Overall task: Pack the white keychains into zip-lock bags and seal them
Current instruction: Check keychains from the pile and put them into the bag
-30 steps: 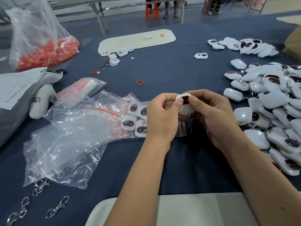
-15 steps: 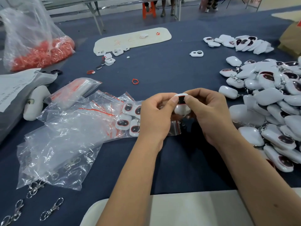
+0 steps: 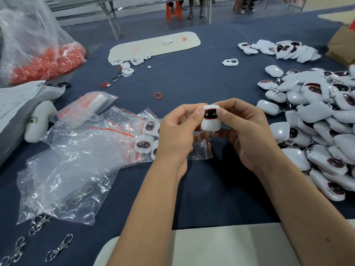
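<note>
Both hands were up on one white keychain (image 3: 210,120): left hand (image 3: 177,131) and right hand (image 3: 247,131) pinched it between thumbs and fingertips, screen facing up, chain dangling below the fingers. A small zip-lock bag (image 3: 199,150) hung beneath them. Bagging looked underway; next, the bag's mouth probably needed opening under the keychain.

1. A dark blue cloth (image 3: 192,79) is covering the worktable.
2. Behind it, a grey floor (image 3: 146,18) is showing.
3. A metal table frame (image 3: 110,14) is standing on this floor.
4. An orange stool (image 3: 173,10) is standing near the frame.
5. Soft light is reflecting on the floor.
</note>
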The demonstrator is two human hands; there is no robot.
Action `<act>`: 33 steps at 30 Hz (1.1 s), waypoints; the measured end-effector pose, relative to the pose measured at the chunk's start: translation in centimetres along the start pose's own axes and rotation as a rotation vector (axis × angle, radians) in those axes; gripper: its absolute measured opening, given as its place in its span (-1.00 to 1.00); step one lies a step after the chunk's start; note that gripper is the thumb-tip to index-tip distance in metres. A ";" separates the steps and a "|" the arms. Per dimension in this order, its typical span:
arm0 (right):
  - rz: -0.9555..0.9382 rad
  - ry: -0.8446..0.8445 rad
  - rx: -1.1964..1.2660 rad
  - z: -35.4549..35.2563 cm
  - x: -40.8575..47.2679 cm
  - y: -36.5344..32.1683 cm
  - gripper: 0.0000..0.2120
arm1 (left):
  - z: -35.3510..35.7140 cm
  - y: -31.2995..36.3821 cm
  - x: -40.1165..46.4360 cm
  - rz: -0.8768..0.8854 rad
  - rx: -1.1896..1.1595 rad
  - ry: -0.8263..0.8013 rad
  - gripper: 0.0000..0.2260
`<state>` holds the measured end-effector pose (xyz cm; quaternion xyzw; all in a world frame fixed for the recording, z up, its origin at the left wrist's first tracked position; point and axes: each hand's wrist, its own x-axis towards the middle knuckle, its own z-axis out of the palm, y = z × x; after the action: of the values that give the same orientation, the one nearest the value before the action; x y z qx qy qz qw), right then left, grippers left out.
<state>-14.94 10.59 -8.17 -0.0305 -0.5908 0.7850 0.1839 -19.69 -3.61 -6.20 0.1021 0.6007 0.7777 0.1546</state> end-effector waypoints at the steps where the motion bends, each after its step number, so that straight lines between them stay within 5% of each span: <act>1: -0.004 -0.001 -0.002 0.0 0.0 0.0 -0.91 | 0.0 0.1 0.0 -0.001 -0.005 -0.005 -0.87; 23: -0.066 0.075 -0.172 0.2 0.0 0.5 -0.93 | -0.1 -0.1 0.0 0.000 0.073 0.015 -0.90; 33: -0.086 -0.022 -0.164 0.7 -0.1 1.0 -0.82 | -0.7 0.3 0.4 0.097 0.099 0.099 -0.89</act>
<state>-15.28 9.66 -8.87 -0.0115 -0.6558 0.7257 0.2077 -20.30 -4.18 -6.14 0.1001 0.6396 0.7578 0.0819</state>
